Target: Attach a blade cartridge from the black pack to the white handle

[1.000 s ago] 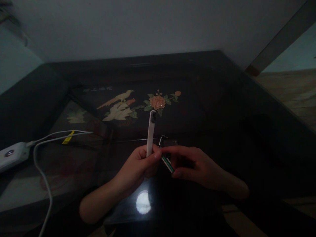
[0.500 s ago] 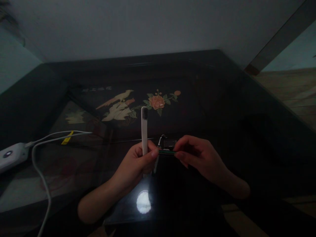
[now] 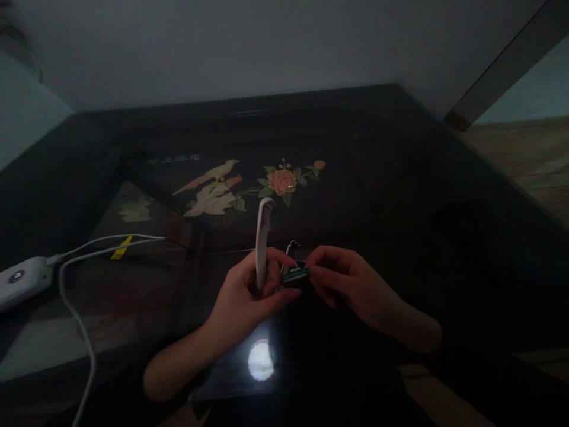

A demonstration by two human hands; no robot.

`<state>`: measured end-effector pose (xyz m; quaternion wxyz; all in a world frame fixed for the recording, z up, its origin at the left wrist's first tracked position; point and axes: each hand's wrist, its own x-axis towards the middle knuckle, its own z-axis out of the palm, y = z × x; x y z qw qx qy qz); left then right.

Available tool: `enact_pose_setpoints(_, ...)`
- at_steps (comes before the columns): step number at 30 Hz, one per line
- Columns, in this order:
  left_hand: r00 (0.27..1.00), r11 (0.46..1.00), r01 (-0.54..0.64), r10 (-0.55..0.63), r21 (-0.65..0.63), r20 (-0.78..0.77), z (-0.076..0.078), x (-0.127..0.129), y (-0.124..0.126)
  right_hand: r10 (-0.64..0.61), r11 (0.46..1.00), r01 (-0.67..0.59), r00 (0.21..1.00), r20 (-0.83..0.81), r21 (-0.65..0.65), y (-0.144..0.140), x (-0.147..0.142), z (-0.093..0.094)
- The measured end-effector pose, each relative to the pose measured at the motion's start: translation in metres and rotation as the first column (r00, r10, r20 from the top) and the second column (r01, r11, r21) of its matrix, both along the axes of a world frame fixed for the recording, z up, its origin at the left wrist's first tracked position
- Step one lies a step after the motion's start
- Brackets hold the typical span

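Observation:
A white toothbrush with dark bristles stands nearly upright in my left hand, its head up and its lower handle hidden by the hand. The left thumb reaches out below a small flat piece with a green edge, possibly a circuit board. My right hand pinches the right end of this piece between thumb and fingers. Just behind it, a small light-edged item shows beside the left fingers; its kind is too dark to make out.
The dark glossy table carries a bird-and-flower picture. At the left lie a white device and a white cable with a yellow tag. A pale wall rises behind the table.
My left thumb has come off the green-edged piece and moved forward below it. The toothbrush has turned, its bristles now facing right. My right hand has shifted slightly left with the piece.

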<state>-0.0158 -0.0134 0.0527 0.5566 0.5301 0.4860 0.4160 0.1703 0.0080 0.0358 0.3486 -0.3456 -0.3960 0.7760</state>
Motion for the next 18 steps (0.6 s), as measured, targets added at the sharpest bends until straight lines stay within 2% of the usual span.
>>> enact_pose_setpoints(3, 0.997, 0.997, -0.059, 0.062, 0.057, -0.047, 0.0008, 0.001, -0.0013, 0.024, 0.996, -0.027, 0.999, -0.044, -0.083, -0.0012, -0.0037, -0.0025)
enact_pose_setpoints(8, 0.993, 0.993, -0.08, 0.087, 0.083, -0.085, 0.0002, 0.0, -0.0029, 0.061, 0.987, -0.076, 0.992, -0.114, -0.14, -0.0028, -0.0057, -0.0056)
enact_pose_setpoints(14, 0.995, 0.997, -0.075, 0.077, 0.036, -0.059, -0.0011, -0.0018, -0.0034, 0.098, 0.985, -0.117, 0.984, -0.148, -0.125, -0.0055, -0.0069, -0.0069)
enact_pose_setpoints(18, 0.997, 0.998, -0.064, 0.065, 0.024, -0.038, -0.0021, -0.0016, -0.0025, 0.12, 0.988, -0.13, 0.987, -0.105, -0.087, -0.0063, -0.0082, -0.0077)
